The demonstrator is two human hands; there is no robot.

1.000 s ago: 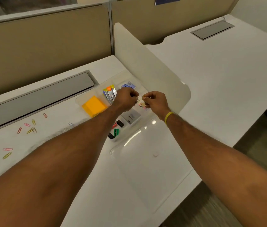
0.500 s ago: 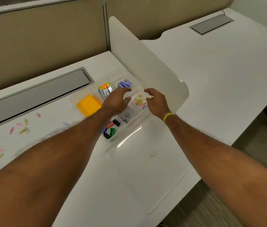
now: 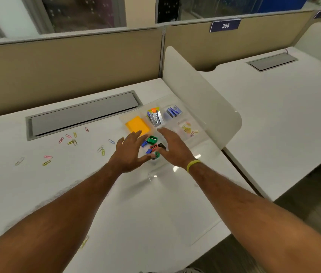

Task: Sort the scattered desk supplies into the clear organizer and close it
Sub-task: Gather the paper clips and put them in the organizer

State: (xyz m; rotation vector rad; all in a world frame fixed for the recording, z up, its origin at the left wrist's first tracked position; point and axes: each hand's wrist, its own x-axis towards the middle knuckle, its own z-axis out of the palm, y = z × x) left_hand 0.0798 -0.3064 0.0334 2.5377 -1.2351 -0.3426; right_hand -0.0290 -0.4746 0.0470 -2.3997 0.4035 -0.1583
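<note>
**deskfan22:** so what's changed from a second ago? Both hands were pinched together on something tiny over the clear organizer (image 3: pixel 201 135).

**clip_counter:** yeah, that pinch is gone. The left hand (image 3: pixel 131 152) and right hand (image 3: pixel 172 148) have both pulled back toward the near side of the organizer. Now the fingers are spread and relaxed and neither hand holds anything. They hover over the compartment with what look like little coloured sharpeners (image 3: pixel 151 145). The sorted paper clips (image 3: pixel 188 129) lie in the compartment on the organizer's right side, next to the white divider panel (image 3: pixel 205 99), so that drop looks done to me.

**deskfan22:** where's the organizer sitting though? And is it closed?

**clip_counter:** it's at the right edge of the tabletop (image 3: pixel 37 194), up against the divider. It isn't closed, the lid (image 3: pixel 179 203) lies flat and open toward the near edge. The orange sticky notes (image 3: pixel 137 125) and blue staple boxes (image 3: pixel 173 112) are already in their slots.

**deskfan22:** so nearly finished?

**clip_counter:** not really. A bunch of loose paper clips (image 3: pixel 73 142) are still scattered over the left part of the tabletop, just in front of the grey cable hatch (image 3: pixel 82 115). My guess is another trip left for those, then the lid.
</note>
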